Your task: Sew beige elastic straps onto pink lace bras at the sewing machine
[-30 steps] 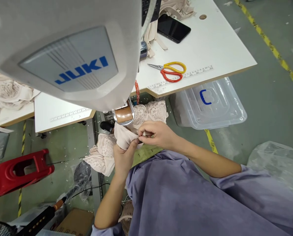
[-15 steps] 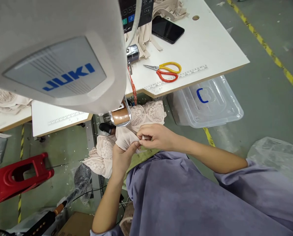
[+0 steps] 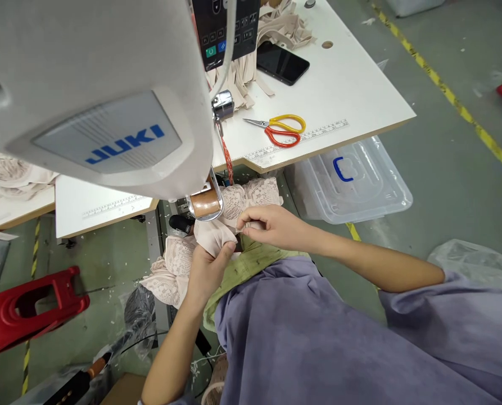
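A pale beige lace bra hangs below the sewing machine head (image 3: 124, 138), with lace cups (image 3: 177, 256) at the left and more lace cups (image 3: 261, 192) behind my right hand. My left hand (image 3: 211, 269) grips a smooth wing of the bra (image 3: 213, 236), thumb on top and fingers beneath. Thumb and forefinger of my right hand (image 3: 271, 226) pinch the bra's edge just right of the left thumb. Exactly what lies between those fingertips is partly hidden. Right above the fabric is the machine's rounded brown-and-metal end (image 3: 206, 203).
Yellow-and-red-handled scissors (image 3: 282, 129), a black phone (image 3: 283, 63) and beige strips (image 3: 284, 27) lie on the white table (image 3: 339, 84). Below its edge stands a clear lidded box (image 3: 360, 180). A red plastic stool (image 3: 35, 306) is on the floor at left.
My right hand has moved slightly up and away from my left, widening the gap between them. My left hand keeps its grip on the bra. The camera view has shifted a little.
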The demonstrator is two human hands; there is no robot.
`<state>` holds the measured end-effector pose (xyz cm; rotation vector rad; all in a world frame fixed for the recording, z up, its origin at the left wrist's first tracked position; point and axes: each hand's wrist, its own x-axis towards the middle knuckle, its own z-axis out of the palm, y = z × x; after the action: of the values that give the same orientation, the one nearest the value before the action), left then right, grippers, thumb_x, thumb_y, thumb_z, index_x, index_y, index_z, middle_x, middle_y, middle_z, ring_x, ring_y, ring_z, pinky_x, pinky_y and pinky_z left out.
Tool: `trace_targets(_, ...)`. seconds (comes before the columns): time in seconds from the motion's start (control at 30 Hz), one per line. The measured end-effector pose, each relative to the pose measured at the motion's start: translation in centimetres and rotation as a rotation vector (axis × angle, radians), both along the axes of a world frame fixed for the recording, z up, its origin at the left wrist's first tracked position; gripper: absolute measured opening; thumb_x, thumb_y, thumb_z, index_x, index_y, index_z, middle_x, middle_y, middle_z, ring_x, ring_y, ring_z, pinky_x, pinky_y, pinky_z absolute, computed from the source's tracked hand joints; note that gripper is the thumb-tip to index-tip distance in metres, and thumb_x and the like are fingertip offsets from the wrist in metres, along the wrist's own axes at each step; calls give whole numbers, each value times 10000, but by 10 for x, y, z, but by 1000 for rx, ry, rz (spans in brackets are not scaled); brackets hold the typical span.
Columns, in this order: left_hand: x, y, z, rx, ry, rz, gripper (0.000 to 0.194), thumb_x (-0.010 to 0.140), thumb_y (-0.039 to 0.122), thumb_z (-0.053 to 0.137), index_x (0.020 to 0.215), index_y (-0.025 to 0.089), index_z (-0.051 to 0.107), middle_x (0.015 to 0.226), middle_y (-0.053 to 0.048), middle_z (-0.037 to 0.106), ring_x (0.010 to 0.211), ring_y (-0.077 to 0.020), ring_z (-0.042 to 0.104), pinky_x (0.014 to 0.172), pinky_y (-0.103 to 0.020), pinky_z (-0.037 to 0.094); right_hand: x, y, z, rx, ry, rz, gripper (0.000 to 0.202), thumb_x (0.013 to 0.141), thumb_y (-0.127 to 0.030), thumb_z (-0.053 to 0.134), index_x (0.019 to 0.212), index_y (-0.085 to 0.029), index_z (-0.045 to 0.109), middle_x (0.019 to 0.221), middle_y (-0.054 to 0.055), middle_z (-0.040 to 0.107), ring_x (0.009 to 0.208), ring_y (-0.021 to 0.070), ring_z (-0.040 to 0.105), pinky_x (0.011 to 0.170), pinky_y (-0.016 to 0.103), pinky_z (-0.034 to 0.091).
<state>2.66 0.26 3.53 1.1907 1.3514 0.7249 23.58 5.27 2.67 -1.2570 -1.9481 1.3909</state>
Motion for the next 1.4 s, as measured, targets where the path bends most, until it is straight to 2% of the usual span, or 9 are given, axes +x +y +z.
trace_targets(0.2,4,4,8,82,117,-96,191,931,334,630,960,163,710,929,-52,705,880,-189,626,802,-296,487,0,-3,9,151,-121,99,78,853,-175,529,916,-211,499,677,-64,499,578,103,397,586,253,255)
trace_targets(0.4,9,6,8,99,191,-84,182,899,321,660,899,148,714,832,-47,705,781,-183,616,709,-283,478,1,-4,5,213,-150,164,100,878,-170,500,974,-198,511,682,-57,540,570,110,417,603,259,271)
trace_targets(0.53,10,10,11,36,108,-71,202,896,327,675,839,139,724,807,-48,714,769,-178,623,723,-283,484,4,4,3,111,-137,143,163,880,-232,571,1032,-201,622,809,-18,677,690,132,564,653,258,338)
trace_targets(0.67,7,14,8,-12,-20,-72,213,883,336,707,840,132,747,824,-64,738,778,-183,637,726,-287,494,6,10,-2,30,3,157,126,849,-263,624,878,-206,731,913,12,726,847,162,636,713,261,401)
trace_targets(0.87,8,15,0,-94,-170,55,237,786,358,808,795,130,746,776,-59,739,741,-187,661,707,-297,534,4,7,-3,-359,200,59,183,827,-319,638,873,-180,748,705,-22,646,619,115,549,561,232,380)
trace_targets(1.03,14,14,0,-140,-251,149,228,753,326,829,782,146,692,734,-20,683,709,-157,639,687,-276,540,0,1,1,-454,252,-21,192,821,-338,658,884,-175,736,701,-22,649,582,104,511,526,228,354)
trace_targets(1.13,21,12,-2,-110,-283,209,230,760,319,820,753,151,663,700,-6,658,691,-152,632,677,-270,534,-3,-3,4,-385,229,-69,183,838,-324,645,889,-174,738,777,8,703,687,138,600,590,237,407)
trace_targets(1.27,32,6,5,-51,-341,297,183,805,289,781,765,146,673,714,-10,668,701,-146,632,698,-264,524,-7,-6,5,-62,130,-56,170,869,-266,599,825,-177,737,788,15,707,747,139,601,670,246,408)
trace_targets(1.4,26,-5,10,-45,-342,325,329,832,369,761,1090,167,720,1101,-97,745,1060,-243,685,974,-365,522,-5,5,13,0,112,-6,128,824,-234,619,843,-175,731,723,-2,674,683,125,563,636,243,380)
